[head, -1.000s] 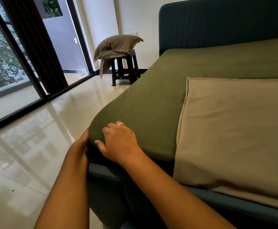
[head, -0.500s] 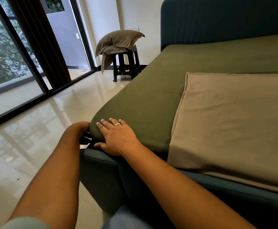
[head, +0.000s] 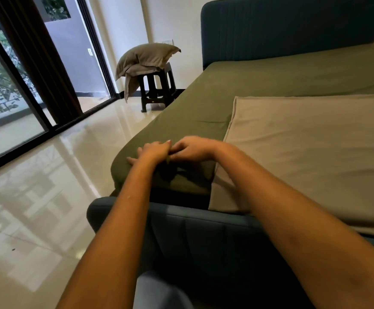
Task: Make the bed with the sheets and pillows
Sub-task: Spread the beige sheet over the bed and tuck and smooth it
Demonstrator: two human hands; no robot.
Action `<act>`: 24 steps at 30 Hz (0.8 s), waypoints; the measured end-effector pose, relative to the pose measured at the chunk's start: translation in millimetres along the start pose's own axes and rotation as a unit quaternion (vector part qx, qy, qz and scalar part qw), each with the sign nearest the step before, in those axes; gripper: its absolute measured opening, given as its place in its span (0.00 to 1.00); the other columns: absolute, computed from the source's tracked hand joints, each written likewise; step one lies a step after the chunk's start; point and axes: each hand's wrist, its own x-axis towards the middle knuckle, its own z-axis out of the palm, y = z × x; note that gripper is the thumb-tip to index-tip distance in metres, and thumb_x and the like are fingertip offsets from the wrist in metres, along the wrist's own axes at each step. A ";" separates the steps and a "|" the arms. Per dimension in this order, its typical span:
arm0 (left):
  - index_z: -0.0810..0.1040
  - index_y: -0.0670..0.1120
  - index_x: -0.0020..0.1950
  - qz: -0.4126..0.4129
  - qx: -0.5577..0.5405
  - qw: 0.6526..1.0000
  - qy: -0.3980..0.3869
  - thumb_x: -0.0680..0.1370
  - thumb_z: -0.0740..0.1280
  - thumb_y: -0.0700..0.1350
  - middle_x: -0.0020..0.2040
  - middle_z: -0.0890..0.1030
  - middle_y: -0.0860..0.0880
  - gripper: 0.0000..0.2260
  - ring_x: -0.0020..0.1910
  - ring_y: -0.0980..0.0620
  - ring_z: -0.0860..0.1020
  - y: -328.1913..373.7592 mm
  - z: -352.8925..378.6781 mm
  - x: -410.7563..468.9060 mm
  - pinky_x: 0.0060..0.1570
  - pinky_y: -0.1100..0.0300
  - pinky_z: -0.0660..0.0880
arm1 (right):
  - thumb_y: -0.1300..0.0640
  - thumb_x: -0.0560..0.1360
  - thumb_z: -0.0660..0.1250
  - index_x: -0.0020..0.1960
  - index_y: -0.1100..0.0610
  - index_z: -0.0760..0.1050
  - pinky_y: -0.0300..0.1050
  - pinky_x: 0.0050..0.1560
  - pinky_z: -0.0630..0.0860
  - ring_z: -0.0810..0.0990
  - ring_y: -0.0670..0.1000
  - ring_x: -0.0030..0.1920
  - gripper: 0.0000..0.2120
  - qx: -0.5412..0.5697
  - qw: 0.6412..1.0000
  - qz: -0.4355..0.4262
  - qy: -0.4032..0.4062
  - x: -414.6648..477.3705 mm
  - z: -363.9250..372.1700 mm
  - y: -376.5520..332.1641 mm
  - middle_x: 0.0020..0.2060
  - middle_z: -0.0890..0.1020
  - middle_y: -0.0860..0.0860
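Observation:
A green fitted sheet (head: 203, 103) covers the mattress, stretched over its near left corner. To the right, a beige sheet (head: 304, 152) lies flat on it and hangs over the foot of the dark blue bed frame (head: 203, 230). My left hand (head: 152, 150) rests on top of the green sheet at that corner with its fingers spread. My right hand (head: 192, 149) is beside it, touching it, with fingers curled; blur hides whether it pinches the fabric. Two beige pillows (head: 148, 56) are stacked on a black stool (head: 157, 90) by the far wall.
The padded blue headboard (head: 281, 30) stands at the far end of the bed. A glossy tiled floor (head: 48, 197) runs along the bed's left side. Glass sliding doors (head: 3, 85) with a dark curtain (head: 36, 52) line the left wall.
Both hands have come up from the mattress corner's edge onto the top of the green sheet. My left hand came out from under the corner, and the two hands now touch.

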 end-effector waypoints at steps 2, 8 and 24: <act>0.68 0.58 0.71 0.087 0.056 0.993 -0.060 0.76 0.48 0.69 0.74 0.63 0.47 0.29 0.74 0.38 0.56 43.3 -34.4 -144.6 0.65 0.28 0.42 | 0.54 0.79 0.62 0.67 0.56 0.75 0.43 0.65 0.68 0.75 0.52 0.63 0.17 -0.005 0.997 0.048 0.054 -26.7 -23.1 36.0 0.64 0.77 0.53; 0.54 0.57 0.78 0.229 0.110 0.964 -0.079 0.80 0.45 0.64 0.79 0.51 0.50 0.27 0.78 0.46 0.47 89.5 -2.2 -222.4 0.70 0.33 0.39 | 0.41 0.81 0.52 0.76 0.55 0.59 0.47 0.74 0.55 0.59 0.53 0.75 0.28 -0.085 0.969 0.202 0.117 -78.2 -6.4 109.3 0.76 0.61 0.54; 0.61 0.46 0.71 0.126 0.052 0.991 -0.013 0.77 0.65 0.57 0.68 0.67 0.40 0.28 0.67 0.40 0.67 160.1 0.2 -218.5 0.60 0.48 0.70 | 0.36 0.80 0.46 0.79 0.48 0.47 0.52 0.75 0.46 0.48 0.51 0.77 0.31 -0.139 0.939 0.296 0.107 -123.9 -5.7 166.4 0.78 0.50 0.49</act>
